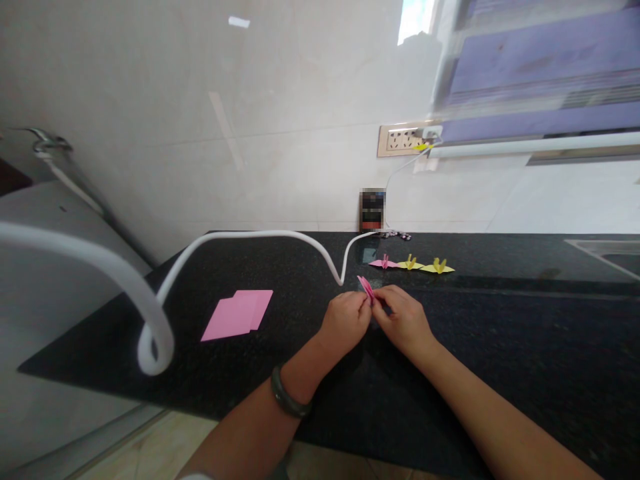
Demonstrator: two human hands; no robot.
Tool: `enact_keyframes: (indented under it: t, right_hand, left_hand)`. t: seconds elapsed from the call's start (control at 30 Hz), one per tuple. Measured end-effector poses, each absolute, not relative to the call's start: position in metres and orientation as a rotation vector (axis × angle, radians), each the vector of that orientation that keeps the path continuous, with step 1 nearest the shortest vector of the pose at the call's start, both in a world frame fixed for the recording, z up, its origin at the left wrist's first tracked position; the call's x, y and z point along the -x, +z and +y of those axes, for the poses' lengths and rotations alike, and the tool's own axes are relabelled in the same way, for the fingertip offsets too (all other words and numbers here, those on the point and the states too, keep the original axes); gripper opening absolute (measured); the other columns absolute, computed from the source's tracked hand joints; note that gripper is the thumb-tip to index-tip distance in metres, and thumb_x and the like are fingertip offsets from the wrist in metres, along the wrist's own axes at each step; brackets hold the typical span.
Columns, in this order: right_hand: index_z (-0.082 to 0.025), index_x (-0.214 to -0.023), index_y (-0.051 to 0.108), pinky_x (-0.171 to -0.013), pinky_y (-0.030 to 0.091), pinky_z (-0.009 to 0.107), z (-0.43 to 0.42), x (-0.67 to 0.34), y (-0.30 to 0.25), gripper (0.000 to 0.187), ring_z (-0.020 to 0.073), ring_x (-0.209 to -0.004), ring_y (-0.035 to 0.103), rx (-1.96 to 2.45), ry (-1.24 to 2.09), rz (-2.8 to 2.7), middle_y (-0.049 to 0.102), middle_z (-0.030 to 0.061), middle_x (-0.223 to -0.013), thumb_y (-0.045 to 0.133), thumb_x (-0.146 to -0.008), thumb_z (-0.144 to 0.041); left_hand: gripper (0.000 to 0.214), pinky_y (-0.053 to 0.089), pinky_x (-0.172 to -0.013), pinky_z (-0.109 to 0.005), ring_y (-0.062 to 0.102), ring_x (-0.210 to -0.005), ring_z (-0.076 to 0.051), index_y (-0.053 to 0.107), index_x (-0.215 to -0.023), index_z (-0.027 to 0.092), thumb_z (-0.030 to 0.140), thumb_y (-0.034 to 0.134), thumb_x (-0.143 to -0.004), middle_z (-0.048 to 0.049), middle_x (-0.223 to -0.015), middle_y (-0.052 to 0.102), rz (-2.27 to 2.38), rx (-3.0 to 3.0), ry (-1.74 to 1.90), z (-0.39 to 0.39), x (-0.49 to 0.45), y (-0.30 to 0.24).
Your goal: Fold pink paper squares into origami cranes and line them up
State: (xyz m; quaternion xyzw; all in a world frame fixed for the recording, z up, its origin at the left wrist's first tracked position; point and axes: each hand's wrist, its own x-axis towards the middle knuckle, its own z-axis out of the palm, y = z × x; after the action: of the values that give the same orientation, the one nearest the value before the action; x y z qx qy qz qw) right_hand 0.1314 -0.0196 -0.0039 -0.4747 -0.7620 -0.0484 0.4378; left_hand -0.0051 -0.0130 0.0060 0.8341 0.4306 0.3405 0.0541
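My left hand and my right hand meet over the black countertop, both pinching a small folded pink paper piece that sticks up between the fingertips. A dark bangle circles my left wrist. Pink paper sheets lie flat to the left of my hands. Behind my hands stand a finished pink paper crane and two yellow paper cranes in a row.
A white cable snakes across the counter from the left to a phone leaning on the tiled wall. A wall socket sits above. A sink edge shows at far right.
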Motion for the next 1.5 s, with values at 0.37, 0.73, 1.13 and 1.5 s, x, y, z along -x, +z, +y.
enact_keyframes:
  t: [0.37, 0.73, 1.13, 1.5]
  right_hand:
    - [-0.017, -0.079, 0.058, -0.057, 0.042, 0.025, -0.018, -0.130, -0.008, 0.016, 0.0143, -0.063, 0.053, 1.209, 0.162, -1.728, 0.057, 0.0039, -0.070, 0.044, -0.079, -0.023]
    - [-0.017, -0.074, 0.059, -0.059, 0.042, 0.026, -0.019, -0.134, -0.004, 0.014, 0.0143, -0.062, 0.052, 1.186, -0.056, -1.761, 0.056, 0.0039, -0.065, 0.046, -0.077, -0.022]
    - [-0.017, -0.093, 0.058, -0.069, 0.046, 0.034, -0.021, -0.132, -0.003, 0.021, 0.0188, -0.079, 0.054, 1.068, -0.099, -1.874, 0.058, 0.0085, -0.082, 0.047, -0.075, -0.019]
    - [-0.019, -0.094, 0.055, -0.063, 0.047, 0.030, -0.024, -0.129, 0.000, 0.020, 0.0162, -0.074, 0.054, 1.079, 0.130, -1.752, 0.056, 0.0060, -0.082, 0.047, -0.076, -0.017]
  left_hand:
    - [0.021, 0.039, -0.061, -0.022, 0.052, -0.066, -0.012, 0.059, -0.078, 0.015, 0.019, 0.038, -0.079, -0.0029, -0.070, 0.059, 1.280, -2.399, 1.094, -0.011, 0.006, 0.005]
    - [0.020, 0.041, -0.059, -0.022, 0.052, -0.062, -0.011, 0.062, -0.076, 0.017, 0.029, 0.046, -0.077, -0.0026, -0.066, 0.058, 1.262, -2.177, 1.254, -0.013, 0.005, 0.004]
    - [0.026, 0.047, -0.065, -0.025, 0.059, -0.070, -0.014, 0.060, -0.087, 0.012, 0.032, 0.052, -0.073, -0.0068, -0.080, 0.064, 0.993, -1.657, 1.228, -0.004, 0.001, -0.005]
    - [0.024, 0.045, -0.056, -0.023, 0.054, -0.058, -0.011, 0.059, -0.077, 0.011, 0.033, 0.053, -0.071, -0.0031, -0.065, 0.060, 1.030, -1.532, 1.262, 0.006, 0.006, -0.008]
